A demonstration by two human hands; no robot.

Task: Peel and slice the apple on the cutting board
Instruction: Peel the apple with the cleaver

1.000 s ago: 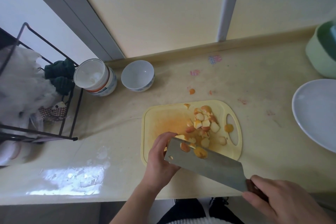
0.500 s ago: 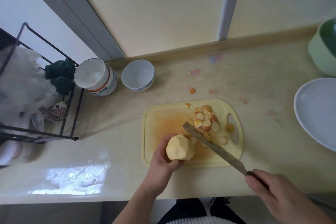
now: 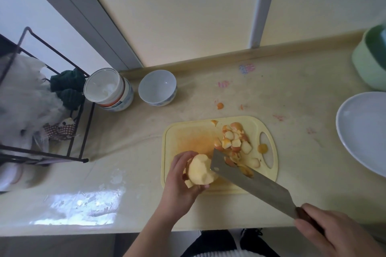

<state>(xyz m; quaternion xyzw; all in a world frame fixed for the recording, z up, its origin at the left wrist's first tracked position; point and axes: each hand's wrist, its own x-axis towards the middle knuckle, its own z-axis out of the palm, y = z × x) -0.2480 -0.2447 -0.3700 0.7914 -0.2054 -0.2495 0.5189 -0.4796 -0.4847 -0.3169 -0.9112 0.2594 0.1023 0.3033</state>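
Apple (image 3: 199, 170) now mostly bare, held over the near-left corner of the cutting board (image 3: 183, 131). Half a second ago the cleaver (image 3: 248, 181) stood edge-on; now its flat shows, tip against the apple, probably taking the last skin. Slicing not started. Left hand (image 3: 179, 181) cups the apple, fingers curled round. Right hand (image 3: 325, 233) grips the handle. Peel scraps (image 3: 234, 142) lie right of the apple.

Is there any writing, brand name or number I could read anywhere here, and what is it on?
None can be read.
Tub: red and blue bands on its side, any print too blurred to read.
Bowl: blue pattern, no words.
Counter: coloured smudges, not letters.
Cleaver: no mark legible.
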